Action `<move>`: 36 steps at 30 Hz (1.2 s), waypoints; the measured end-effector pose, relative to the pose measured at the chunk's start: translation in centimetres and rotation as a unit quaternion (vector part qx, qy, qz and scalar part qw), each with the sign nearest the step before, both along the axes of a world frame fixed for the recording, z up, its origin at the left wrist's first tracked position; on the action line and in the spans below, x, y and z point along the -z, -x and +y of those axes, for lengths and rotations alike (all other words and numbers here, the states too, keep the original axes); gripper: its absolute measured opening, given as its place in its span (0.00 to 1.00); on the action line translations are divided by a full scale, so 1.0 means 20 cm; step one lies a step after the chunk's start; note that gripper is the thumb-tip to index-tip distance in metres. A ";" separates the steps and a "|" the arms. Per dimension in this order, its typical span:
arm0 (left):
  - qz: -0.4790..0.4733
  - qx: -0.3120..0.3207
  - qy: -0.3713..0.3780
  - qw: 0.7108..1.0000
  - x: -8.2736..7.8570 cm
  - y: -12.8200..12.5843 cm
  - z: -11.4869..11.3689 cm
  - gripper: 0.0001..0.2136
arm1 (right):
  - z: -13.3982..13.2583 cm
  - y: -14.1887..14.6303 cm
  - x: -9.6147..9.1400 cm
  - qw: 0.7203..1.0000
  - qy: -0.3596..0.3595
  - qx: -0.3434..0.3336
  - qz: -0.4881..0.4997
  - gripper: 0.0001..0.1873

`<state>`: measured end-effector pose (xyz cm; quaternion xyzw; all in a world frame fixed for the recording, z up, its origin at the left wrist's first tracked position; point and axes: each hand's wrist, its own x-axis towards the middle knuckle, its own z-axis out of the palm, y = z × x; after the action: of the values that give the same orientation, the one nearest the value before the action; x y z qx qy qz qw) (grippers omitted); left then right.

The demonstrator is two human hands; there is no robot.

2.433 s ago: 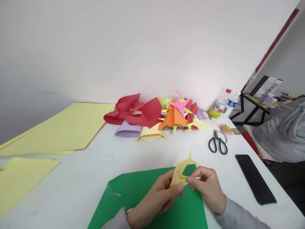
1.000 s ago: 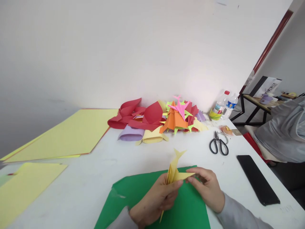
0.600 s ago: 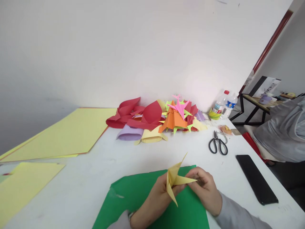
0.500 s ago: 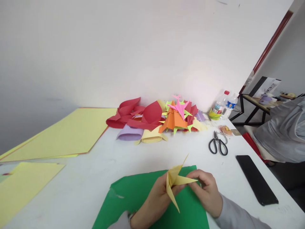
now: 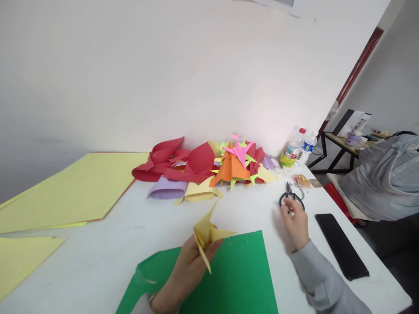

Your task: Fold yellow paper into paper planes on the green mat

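My left hand (image 5: 183, 274) pinches a folded pale yellow paper figure (image 5: 207, 231) with pointed tips, holding it above a green paper sheet (image 5: 238, 274) on the white table (image 5: 137, 226). My right hand (image 5: 295, 222) has left the figure and stretches toward the black-handled scissors (image 5: 290, 199), its fingertips at or just short of the handles. Its fingers look loosely extended, somewhat smeared by motion, and hold nothing.
A heap of folded and curled coloured papers (image 5: 209, 168) lies by the wall. Large yellow sheets (image 5: 72, 187) lie at the left. A black phone (image 5: 341, 245) rests near the right edge, two water bottles (image 5: 298, 146) stand behind. A person in grey (image 5: 382, 179) sits at the right.
My right hand let go of the yellow figure and moved right and forward to the scissors. My left hand now holds the figure alone, shifted left. The view turned slightly.
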<state>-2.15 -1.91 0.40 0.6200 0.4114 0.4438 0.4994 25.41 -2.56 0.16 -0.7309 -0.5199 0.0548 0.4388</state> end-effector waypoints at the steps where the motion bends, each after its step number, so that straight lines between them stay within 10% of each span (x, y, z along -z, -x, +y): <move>1: -0.011 0.000 0.010 1.000 0.00 0.01 0.01 0.15 | 0.04 -0.07 0.02 0.999 0.002 0.039 -0.010 0.18; 12: -0.026 0.096 -0.048 0.994 -0.06 0.04 0.07 0.14 | 0.13 -0.18 0.01 0.990 0.058 0.090 0.089 0.24; 16: -0.044 0.134 -0.048 0.989 -0.08 0.06 0.08 0.14 | 0.04 -0.06 -0.08 0.970 0.068 -0.014 0.235 0.25; 20: -0.049 0.115 -0.029 0.992 -0.02 0.08 0.13 0.15 | -0.12 0.17 -0.12 0.772 0.099 -0.249 0.576 0.30; 24: -0.050 0.101 -0.021 0.993 0.04 0.10 0.17 0.17 | -0.24 0.31 -0.06 0.678 0.154 -0.375 0.613 0.26; 30: -0.028 0.079 -0.070 0.994 -0.01 0.11 0.15 0.15 | -0.26 0.33 -0.04 0.720 0.118 -0.448 0.516 0.34; 36: -0.028 0.078 -0.084 0.993 0.04 0.11 0.18 0.10 | -0.30 0.35 -0.12 0.723 0.242 -0.473 0.443 0.36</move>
<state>-4.38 1.75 -0.40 0.6775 0.3087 0.4535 0.4899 18.41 -8.52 2.54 -0.3641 -0.5136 0.6962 0.3448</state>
